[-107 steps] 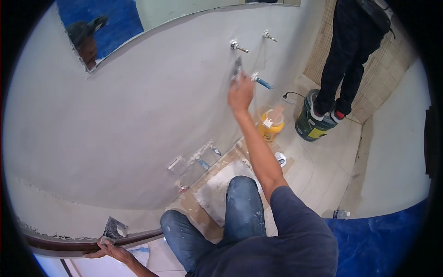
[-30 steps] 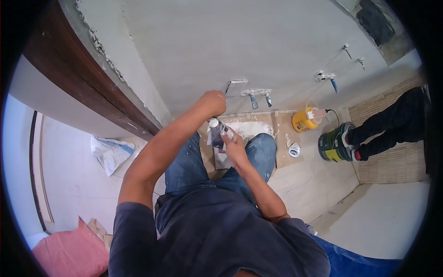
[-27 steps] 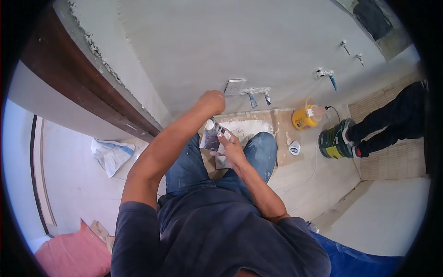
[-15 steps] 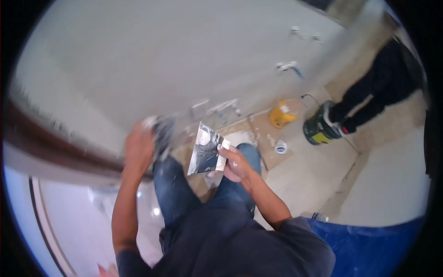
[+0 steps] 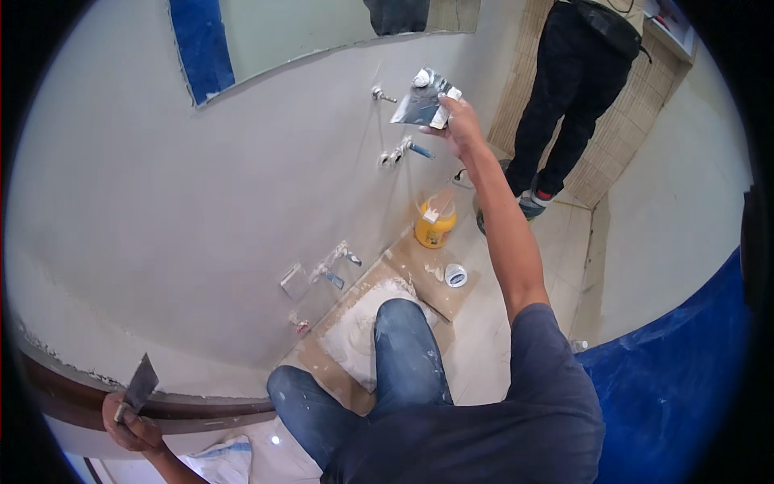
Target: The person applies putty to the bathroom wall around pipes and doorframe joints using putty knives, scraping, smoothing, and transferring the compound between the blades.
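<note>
- Grey steel is what the right hand holds up: a broad flat metal plaster trowel with a dab of white filler on it, the grip of that hand clamped on its pale handle end, blade close before the smooth grey plastered wall.
- The left hand hangs low and far to the other side, its grip closed around the handle of a small dark putty knife, just above the brown wooden ledge.
- Risk, as I judge it: the filler sits near the top edge of the tilted blade and could slide off onto the blue jeans or the floor below.
- Two chrome pipe stubs jut from the wall just left of and below the raised grip; a sweep that way could catch them and gouge the fresh surface.
- Another person's dark trouser legs stand just right of the raised grip, so room narrows there.
- Straight below that grip sits a yellow plastic tub on brown cardboard sheeting; a dropped tool would likely hit it.
- Open wall lies leftward between the two grips; the mirror's blue-taped edge bounds it above.
</note>
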Demonstrator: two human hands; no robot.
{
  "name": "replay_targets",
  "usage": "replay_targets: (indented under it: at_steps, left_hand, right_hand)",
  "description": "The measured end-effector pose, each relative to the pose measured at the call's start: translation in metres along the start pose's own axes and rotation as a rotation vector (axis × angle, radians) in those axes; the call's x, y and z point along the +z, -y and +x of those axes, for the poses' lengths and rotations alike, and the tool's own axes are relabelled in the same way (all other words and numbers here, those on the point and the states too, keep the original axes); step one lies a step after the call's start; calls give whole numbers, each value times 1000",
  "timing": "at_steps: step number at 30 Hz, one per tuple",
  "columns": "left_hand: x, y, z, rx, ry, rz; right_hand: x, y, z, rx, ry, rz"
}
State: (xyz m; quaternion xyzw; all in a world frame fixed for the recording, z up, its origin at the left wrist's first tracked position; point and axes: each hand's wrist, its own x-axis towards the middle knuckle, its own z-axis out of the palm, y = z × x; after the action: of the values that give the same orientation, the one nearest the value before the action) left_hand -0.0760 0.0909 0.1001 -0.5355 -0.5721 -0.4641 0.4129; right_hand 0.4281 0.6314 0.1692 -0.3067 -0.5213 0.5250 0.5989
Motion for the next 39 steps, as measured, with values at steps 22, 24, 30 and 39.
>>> replay_targets:
  at_steps: [22,24,30,39]
  left_hand:
    - [-25,55,-41,-174,123,130]
    - [-15,37,-34,-386,100,48]
    - [12,-5,2,344,-208,438]
    - [-27,67,-43,-250,81,157]
  right_hand:
    - [5,-97,123,-1224,-208,-1136]
    - [4,-115,127,-1223,-334,-1243]
    - [-4,-136,136,-1220,-277,-1252]
    - [-26,-169,102,-1148,-179,-1337]
